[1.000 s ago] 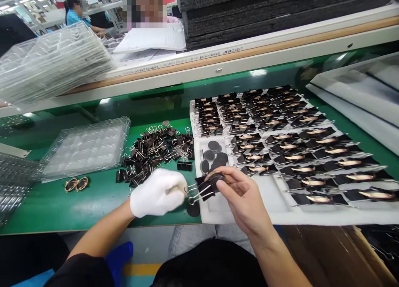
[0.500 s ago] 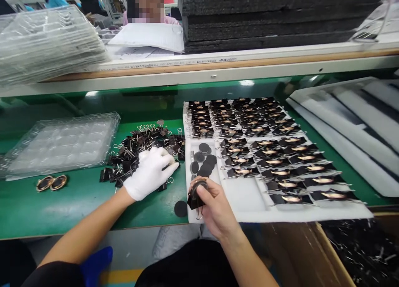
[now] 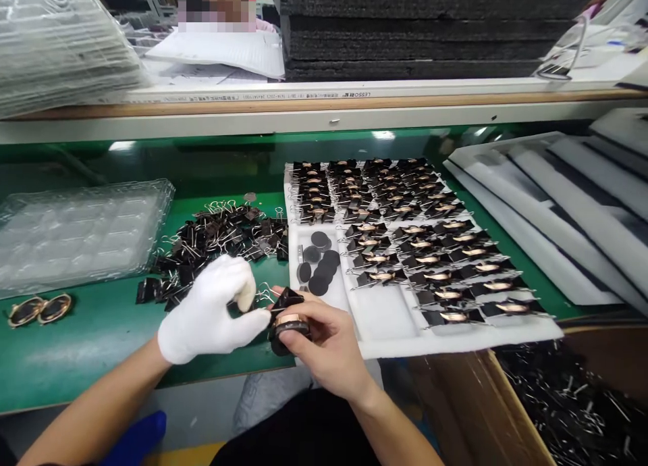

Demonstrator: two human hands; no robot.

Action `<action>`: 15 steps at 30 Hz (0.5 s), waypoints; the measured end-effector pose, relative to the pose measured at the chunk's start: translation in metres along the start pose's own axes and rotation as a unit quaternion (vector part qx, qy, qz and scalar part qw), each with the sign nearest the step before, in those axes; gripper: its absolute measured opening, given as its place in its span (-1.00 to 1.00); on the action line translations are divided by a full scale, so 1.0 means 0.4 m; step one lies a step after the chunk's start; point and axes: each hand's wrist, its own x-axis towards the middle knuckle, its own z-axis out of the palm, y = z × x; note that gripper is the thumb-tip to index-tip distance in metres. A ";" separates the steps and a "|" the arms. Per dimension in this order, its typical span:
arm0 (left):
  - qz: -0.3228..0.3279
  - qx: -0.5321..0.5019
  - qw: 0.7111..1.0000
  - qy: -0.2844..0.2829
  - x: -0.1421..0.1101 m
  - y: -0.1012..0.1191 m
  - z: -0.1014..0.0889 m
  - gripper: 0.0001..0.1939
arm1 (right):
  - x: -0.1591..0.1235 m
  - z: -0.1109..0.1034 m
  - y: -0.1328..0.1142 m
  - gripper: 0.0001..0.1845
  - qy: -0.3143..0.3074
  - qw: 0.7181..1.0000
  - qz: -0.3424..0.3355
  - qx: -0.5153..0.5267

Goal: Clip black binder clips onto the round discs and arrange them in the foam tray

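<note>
My right hand (image 3: 327, 344) is bare and pinches a round black piece with a gold rim (image 3: 289, 323) between thumb and fingers. A black binder clip (image 3: 287, 300) sits on that piece, its wire handles pointing left. My left hand (image 3: 212, 314), in a white glove, hovers just left of it, fingers curved and thumb apart; I see nothing between them. Behind the glove spreads a heap of black binder clips (image 3: 223, 233). A white foam tray (image 3: 387, 314) on the right bears rows of clipped gold-rimmed pieces (image 3: 425, 260) and several loose black discs (image 3: 324, 277).
Two gold-rimmed oval pieces (image 3: 40, 309) and a clear plastic tray (image 3: 84, 233) lie on the green table at left. White foam sheets (image 3: 536, 202) lean at right. Below stands a cardboard box (image 3: 466, 398) of black clips. A shelf ledge (image 3: 212, 120) runs across the back.
My left hand has come away from the clip heap toward my right hand, its fingers parting. My right hand has turned the clipped piece and shifted slightly left. The camera view has swung right.
</note>
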 end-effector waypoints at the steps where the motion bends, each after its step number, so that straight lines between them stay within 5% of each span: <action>1: -0.027 0.016 0.999 -0.027 0.001 -0.006 -0.005 -0.74 | 0.000 -0.004 -0.004 -0.89 -0.007 1.000 -0.006 -0.009; 8: -0.146 -0.032 0.965 -0.217 -0.007 -0.019 -0.006 -0.71 | 0.004 -0.019 -0.017 -0.87 -0.040 0.999 0.003 -0.031; 12: -0.166 -0.051 0.954 -0.244 -0.012 -0.007 0.006 -0.68 | -0.002 -0.020 -0.014 -0.89 -0.042 0.998 0.023 -0.036; 15: -0.158 -0.043 0.964 -0.212 -0.012 -0.003 0.018 -0.65 | -0.008 -0.028 -0.015 -0.90 -0.046 0.998 0.028 -0.041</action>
